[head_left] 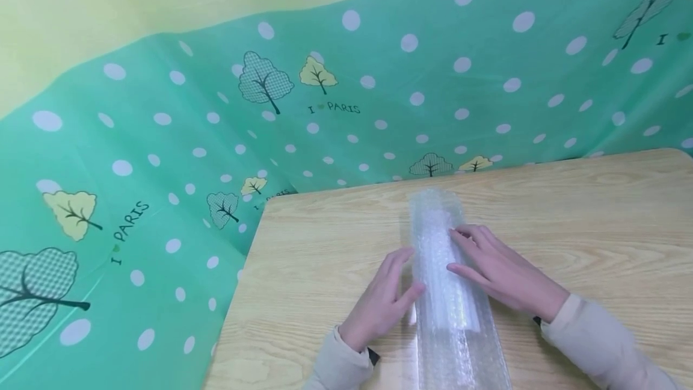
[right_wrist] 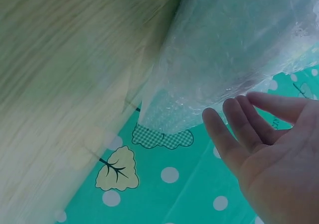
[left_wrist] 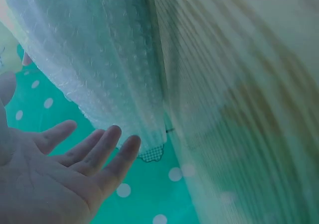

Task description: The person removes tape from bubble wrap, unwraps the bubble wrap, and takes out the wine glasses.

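A long roll of clear bubble wrap [head_left: 446, 294] lies lengthwise on the wooden table, running from near the back edge down past the bottom of the head view. A paler, whitish shape shows through its layers. My left hand [head_left: 381, 297] is at its left side, fingers relaxed and fingertips right at the wrap's edge. From the right, my right hand [head_left: 503, 269] reaches over it, its fingertips at the upper surface. In the left wrist view, the left fingers [left_wrist: 102, 157] are spread beside the bubble wrap. The right wrist view shows the right fingers [right_wrist: 234, 124] loosely extended along it.
The wooden table [head_left: 314, 257] has rounded corners and pale grain. Behind and to its left hangs a green cloth [head_left: 325, 155] with white dots and printed trees, yellow along its top. Both forearms wear light sleeves [head_left: 601, 336].
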Available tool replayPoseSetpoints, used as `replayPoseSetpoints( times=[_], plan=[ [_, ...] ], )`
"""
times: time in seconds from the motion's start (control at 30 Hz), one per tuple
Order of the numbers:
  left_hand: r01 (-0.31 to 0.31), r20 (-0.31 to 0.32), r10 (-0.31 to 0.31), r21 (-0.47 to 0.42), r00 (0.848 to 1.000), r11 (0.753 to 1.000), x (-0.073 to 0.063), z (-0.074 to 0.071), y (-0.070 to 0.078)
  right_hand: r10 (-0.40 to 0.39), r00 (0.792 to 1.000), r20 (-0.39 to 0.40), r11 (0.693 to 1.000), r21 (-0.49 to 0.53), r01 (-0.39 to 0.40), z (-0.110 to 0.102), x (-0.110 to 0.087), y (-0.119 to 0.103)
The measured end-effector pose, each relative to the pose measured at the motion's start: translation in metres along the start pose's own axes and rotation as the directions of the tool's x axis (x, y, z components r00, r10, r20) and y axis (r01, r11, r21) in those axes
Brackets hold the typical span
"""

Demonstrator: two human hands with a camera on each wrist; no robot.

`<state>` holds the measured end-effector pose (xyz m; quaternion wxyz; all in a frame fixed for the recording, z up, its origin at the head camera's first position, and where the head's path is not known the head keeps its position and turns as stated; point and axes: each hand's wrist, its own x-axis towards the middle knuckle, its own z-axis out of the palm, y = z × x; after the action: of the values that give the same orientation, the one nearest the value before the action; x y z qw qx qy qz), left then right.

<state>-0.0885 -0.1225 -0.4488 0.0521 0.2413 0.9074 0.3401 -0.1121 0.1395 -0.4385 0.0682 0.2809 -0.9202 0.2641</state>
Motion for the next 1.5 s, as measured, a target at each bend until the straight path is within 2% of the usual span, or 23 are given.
replayPoseSetpoints(
  times=[0.23,0.6,0.93,1.27,1.5],
  plan=[
    [-0.022,0.028,0.022,0.003,0.999,1.000,0.002,0.005,0.001,-0.014,1.000,-0.009,1.000,-0.027,0.014,0.001,-0.001,0.002],
    [-0.049,0.015,0.048,0.112,0.999,0.992,-0.002,0.007,0.003,-0.072,0.995,-0.068,0.995,-0.074,0.067,0.005,0.002,-0.005],
    [-0.041,0.009,0.040,0.068,0.999,0.997,-0.001,0.008,0.004,-0.104,0.989,-0.105,0.991,-0.094,0.094,0.006,0.003,-0.009],
    [-0.010,0.020,0.009,0.046,1.000,0.999,-0.002,0.009,0.006,-0.069,0.993,-0.097,0.995,-0.072,0.062,0.006,0.002,-0.013],
    [0.009,0.034,-0.009,0.015,0.999,1.000,-0.002,0.009,0.006,0.023,0.997,-0.076,1.000,-0.006,-0.023,0.005,0.001,-0.011]
  ],
)
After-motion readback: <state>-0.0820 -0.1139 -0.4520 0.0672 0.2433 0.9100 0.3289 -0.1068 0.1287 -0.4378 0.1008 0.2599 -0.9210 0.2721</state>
